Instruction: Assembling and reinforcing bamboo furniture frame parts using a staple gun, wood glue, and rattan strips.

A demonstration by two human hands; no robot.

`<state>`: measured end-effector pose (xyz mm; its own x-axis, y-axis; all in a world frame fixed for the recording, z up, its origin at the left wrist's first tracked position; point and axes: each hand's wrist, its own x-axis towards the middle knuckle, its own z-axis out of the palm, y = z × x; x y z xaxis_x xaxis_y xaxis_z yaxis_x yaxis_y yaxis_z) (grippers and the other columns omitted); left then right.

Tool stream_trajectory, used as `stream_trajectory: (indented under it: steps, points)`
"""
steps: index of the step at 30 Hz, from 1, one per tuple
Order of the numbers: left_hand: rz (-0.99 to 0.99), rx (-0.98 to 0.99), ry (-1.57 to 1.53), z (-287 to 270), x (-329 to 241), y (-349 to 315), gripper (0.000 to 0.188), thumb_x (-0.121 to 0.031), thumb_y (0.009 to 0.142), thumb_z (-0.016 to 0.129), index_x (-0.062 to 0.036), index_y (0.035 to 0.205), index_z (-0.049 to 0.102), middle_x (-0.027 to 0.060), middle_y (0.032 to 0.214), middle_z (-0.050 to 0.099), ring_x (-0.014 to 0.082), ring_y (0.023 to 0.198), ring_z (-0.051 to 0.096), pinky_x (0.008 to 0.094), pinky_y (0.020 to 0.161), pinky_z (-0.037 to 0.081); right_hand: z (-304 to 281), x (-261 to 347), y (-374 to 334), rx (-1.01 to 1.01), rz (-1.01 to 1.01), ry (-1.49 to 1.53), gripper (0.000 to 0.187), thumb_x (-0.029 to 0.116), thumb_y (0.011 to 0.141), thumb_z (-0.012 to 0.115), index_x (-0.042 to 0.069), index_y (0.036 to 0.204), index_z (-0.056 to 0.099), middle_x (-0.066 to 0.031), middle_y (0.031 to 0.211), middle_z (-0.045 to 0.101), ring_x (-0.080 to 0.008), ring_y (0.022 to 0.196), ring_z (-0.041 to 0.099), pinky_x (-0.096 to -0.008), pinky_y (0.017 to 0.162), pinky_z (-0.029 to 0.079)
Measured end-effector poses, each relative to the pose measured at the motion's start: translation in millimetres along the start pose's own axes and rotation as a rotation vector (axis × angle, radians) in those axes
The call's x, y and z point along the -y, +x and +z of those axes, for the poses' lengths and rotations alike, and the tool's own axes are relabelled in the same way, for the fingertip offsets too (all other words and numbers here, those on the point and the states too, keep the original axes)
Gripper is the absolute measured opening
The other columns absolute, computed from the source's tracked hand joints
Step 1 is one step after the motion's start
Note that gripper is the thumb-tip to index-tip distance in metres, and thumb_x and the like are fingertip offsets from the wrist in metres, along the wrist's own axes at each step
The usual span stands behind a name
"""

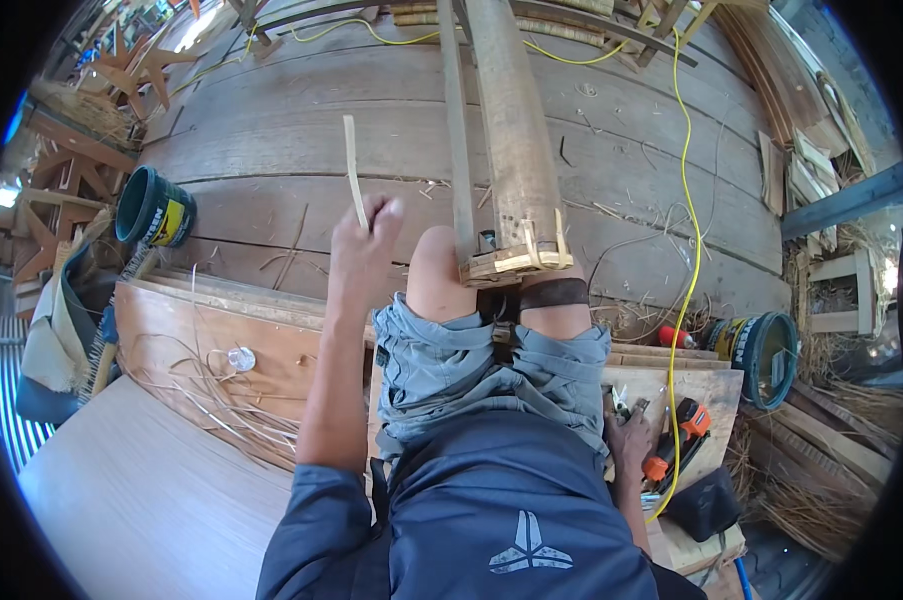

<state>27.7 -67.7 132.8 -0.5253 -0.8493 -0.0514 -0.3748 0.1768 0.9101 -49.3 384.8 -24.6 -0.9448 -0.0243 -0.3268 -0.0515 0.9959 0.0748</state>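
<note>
Raised in front of my left knee, my left hand (368, 235) pinches a pale, flat cane strip (352, 160) that stands upward from the fingers. Low on my right side, my right hand (629, 440) reaches down to the board, its fingers curled at a small metallic and green item (623, 408) that is too small to name. An orange and black power tool (689, 425) lies just beside that hand. Between my knees rests the near end of a thick wooden pole (516, 130), with a curved, strip-bound wooden piece (516, 262) across it.
A yellow cord (687, 200) runs down the right side past the tool. Dark green buckets stand left (156, 207) and right (761, 355). Loose cane strips (221, 400) and a clear glass (241, 358) lie on the plywood at left. Wood pieces line both sides of the plank floor (301, 150).
</note>
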Motion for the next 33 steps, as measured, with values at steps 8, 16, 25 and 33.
stream_trajectory:
  steps: [8,16,25,33]
  points:
    - [-0.061,0.064,-0.414,1.1,5.6,-38.8,0.041,-0.034,0.095,0.042,0.0009,0.111,0.056,-0.0029,0.073,0.042,0.0035,0.054,0.035,0.0184,0.044,0.029,-79.8,78.3,57.0,-0.134,-0.377,0.84,0.023,0.016,0.087,0.055,-0.004,0.097,0.059,-0.0119,0.083,0.061,-0.0226,0.076,0.058,-0.0317,0.07,0.045]
    - [-0.27,0.129,-0.639,-21.7,27.5,-58.6,0.03,-0.024,0.094,0.049,-0.0022,0.112,0.059,-0.0059,0.069,0.047,0.003,0.058,0.04,0.0174,0.051,0.035,-136.8,156.3,21.8,0.364,-0.596,1.411,0.014,0.012,0.088,0.055,0.0,0.093,0.061,-0.0022,0.069,0.056,-0.008,0.059,0.052,-0.0211,0.055,0.042]
    - [0.225,0.681,-0.028,-5.3,21.8,-135.9,0.016,-0.01,0.084,0.058,-0.0017,0.097,0.063,0.012,0.087,0.06,0.0245,0.08,0.057,0.0306,0.073,0.046,-147.1,192.8,-45.0,0.707,-0.948,1.404,0.018,0.006,0.084,0.059,-0.003,0.1,0.06,-0.0101,0.086,0.058,-0.0127,0.065,0.056,-0.0236,0.059,0.047]
    - [-0.016,0.588,-0.089,-8.5,37.9,-141.9,0.008,-0.009,0.084,0.058,-0.0026,0.089,0.06,0.0058,0.074,0.057,0.0139,0.07,0.054,0.0265,0.065,0.044,-115.6,207.3,-37.2,0.69,-0.654,1.489,0.016,0.009,0.091,0.05,-0.004,0.099,0.055,-0.0093,0.07,0.061,-0.0138,0.056,0.057,-0.0234,0.054,0.047]
